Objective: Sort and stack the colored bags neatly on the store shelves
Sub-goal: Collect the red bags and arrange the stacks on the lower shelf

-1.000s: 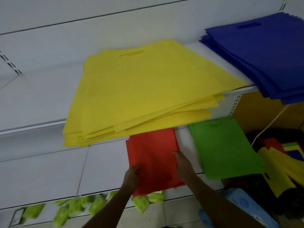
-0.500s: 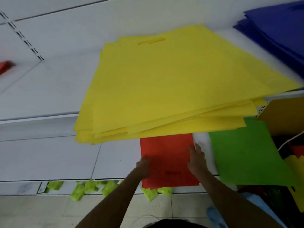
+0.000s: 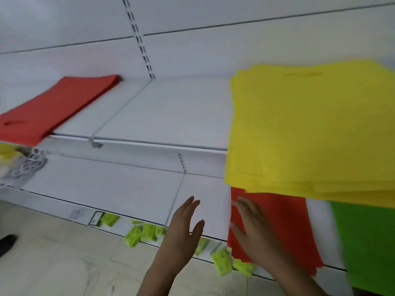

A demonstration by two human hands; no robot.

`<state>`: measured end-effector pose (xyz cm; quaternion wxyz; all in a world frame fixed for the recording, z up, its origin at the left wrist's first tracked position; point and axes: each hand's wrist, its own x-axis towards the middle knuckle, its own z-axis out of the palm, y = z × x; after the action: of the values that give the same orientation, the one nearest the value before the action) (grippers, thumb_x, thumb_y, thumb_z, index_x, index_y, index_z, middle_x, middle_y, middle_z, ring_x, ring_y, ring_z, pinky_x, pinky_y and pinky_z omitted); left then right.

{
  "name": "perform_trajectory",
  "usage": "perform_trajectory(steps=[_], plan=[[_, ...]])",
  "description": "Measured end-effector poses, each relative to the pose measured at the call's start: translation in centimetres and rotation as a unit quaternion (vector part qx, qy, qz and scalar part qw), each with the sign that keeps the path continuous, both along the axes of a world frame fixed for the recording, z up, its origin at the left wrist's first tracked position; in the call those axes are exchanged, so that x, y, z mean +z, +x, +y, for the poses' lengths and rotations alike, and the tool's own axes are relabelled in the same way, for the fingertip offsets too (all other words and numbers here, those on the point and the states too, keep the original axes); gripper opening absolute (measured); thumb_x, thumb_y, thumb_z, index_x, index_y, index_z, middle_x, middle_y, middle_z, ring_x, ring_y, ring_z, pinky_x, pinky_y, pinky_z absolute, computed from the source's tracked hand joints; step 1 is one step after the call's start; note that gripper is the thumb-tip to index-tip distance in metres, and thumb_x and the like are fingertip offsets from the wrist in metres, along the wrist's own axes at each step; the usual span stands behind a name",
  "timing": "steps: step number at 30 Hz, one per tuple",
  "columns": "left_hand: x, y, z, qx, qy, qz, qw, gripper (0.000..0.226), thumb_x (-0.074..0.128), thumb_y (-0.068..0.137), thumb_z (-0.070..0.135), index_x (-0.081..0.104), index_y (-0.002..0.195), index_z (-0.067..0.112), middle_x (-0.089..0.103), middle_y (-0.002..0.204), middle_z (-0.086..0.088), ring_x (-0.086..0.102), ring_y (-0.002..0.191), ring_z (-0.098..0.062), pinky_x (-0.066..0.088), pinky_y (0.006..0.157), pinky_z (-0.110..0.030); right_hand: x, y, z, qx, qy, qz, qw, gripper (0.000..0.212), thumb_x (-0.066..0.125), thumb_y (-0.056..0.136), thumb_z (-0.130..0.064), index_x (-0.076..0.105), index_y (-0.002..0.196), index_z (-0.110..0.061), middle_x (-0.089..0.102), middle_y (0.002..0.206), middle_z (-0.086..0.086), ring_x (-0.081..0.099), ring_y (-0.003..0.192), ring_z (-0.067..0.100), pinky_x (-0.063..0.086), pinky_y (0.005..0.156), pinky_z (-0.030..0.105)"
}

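A red bag (image 3: 284, 227) lies flat on the lower white shelf (image 3: 132, 193), partly under an overhanging stack of yellow bags (image 3: 310, 133) on the upper shelf (image 3: 166, 116). My right hand (image 3: 254, 229) rests with straight fingers on the red bag's left edge. To its left, my left hand (image 3: 183, 227) hovers with fingers straight above the lower shelf, touching nothing. A green bag (image 3: 367, 244) lies right of the red one. A second stack of red bags (image 3: 49, 107) sits at the far left of the upper shelf.
Small lime-green packets (image 3: 145, 231) are scattered along the floor under the lower shelf's front edge. A white mesh item (image 3: 27, 167) sits at the left on the lower shelf. A dark shoe (image 3: 6, 242) shows at the left on the tiled floor.
The view has swung left, bringing the far-left red stack into sight. My left hand has come off the red bag and moved left; my right hand stays on it.
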<state>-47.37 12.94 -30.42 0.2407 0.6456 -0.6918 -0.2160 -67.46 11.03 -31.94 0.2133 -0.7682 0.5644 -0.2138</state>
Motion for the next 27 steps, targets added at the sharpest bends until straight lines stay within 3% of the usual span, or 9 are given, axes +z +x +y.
perform_trajectory(steps=[2,5,9,12,17,21,24,27], plan=[[2.4,4.2,1.7,0.014,-0.022,0.026,0.999,0.045,0.054,0.094,0.028,0.038,0.135,0.040,0.021,0.141,0.033,0.022,0.131,0.012,0.009,0.093,0.009,2.9,4.4,0.7,0.051,0.003,0.004,0.999,0.060,0.032,0.087,-0.053,0.039,0.139,-0.023,0.030,0.146,-0.006,0.025,0.136,0.010,0.023,0.111,0.024],[5.7,10.8,3.8,0.027,-0.078,0.044,0.996,0.040,0.050,0.091,0.040,0.034,0.126,0.051,0.020,0.140,0.037,0.022,0.133,0.015,0.014,0.098,0.005,7.3,11.2,1.9,0.096,-0.016,0.006,0.995,0.072,0.015,0.077,-0.064,0.029,0.141,-0.034,0.018,0.148,-0.018,0.013,0.136,-0.001,0.013,0.111,0.016],[10.7,18.9,5.9,0.044,-0.152,0.042,0.986,0.041,0.048,0.086,0.052,0.037,0.125,0.052,0.025,0.141,0.037,0.022,0.132,0.017,0.018,0.098,0.004,13.4,19.1,3.1,0.120,-0.078,0.008,0.990,0.066,0.015,0.081,-0.066,0.022,0.141,-0.041,0.014,0.145,-0.027,0.008,0.134,-0.008,0.012,0.106,0.010],[14.5,23.6,6.8,0.052,-0.207,0.037,0.976,0.042,0.052,0.091,0.039,0.042,0.131,0.045,0.029,0.142,0.035,0.025,0.132,0.015,0.017,0.096,0.005,17.9,23.8,3.5,0.126,-0.134,0.030,0.982,0.054,0.024,0.091,-0.060,0.021,0.142,-0.041,0.017,0.143,-0.027,0.010,0.131,-0.009,0.011,0.101,0.007],[19.2,28.9,4.7,0.044,-0.273,0.023,0.961,0.039,0.048,0.092,0.044,0.044,0.131,0.044,0.030,0.142,0.033,0.024,0.132,0.017,0.016,0.096,0.006,23.2,29.2,1.3,0.099,-0.221,0.055,0.969,0.055,0.027,0.090,-0.055,0.030,0.141,-0.034,0.030,0.142,-0.020,0.026,0.131,0.002,0.025,0.100,0.015],[21.1,32.4,0.6,0.049,-0.287,0.006,0.957,0.040,0.051,0.092,0.041,0.041,0.130,0.046,0.032,0.144,0.027,0.021,0.132,0.017,0.014,0.095,0.007,25.1,32.6,-2.6,0.070,-0.236,0.083,0.966,0.049,0.036,0.096,-0.052,0.032,0.140,-0.030,0.033,0.142,-0.015,0.033,0.129,0.009,0.035,0.098,0.024],[21.4,34.9,-3.2,0.069,-0.284,-0.011,0.956,0.040,0.049,0.091,0.049,0.043,0.130,0.043,0.035,0.143,0.023,0.027,0.133,0.010,0.015,0.095,0.006,25.1,34.7,-6.1,0.071,-0.224,0.117,0.965,0.053,0.034,0.095,-0.055,0.032,0.141,-0.028,0.034,0.143,-0.012,0.034,0.128,0.011,0.037,0.098,0.027],[21.4,37.3,-6.8,0.088,-0.265,-0.032,0.960,0.039,0.052,0.091,0.043,0.047,0.129,0.038,0.039,0.142,0.018,0.033,0.134,0.001,0.017,0.100,-0.001,24.6,36.4,-9.4,0.071,-0.195,0.150,0.967,0.052,0.031,0.095,-0.056,0.032,0.138,-0.028,0.037,0.140,-0.010,0.037,0.125,0.013,0.038,0.098,0.029]])
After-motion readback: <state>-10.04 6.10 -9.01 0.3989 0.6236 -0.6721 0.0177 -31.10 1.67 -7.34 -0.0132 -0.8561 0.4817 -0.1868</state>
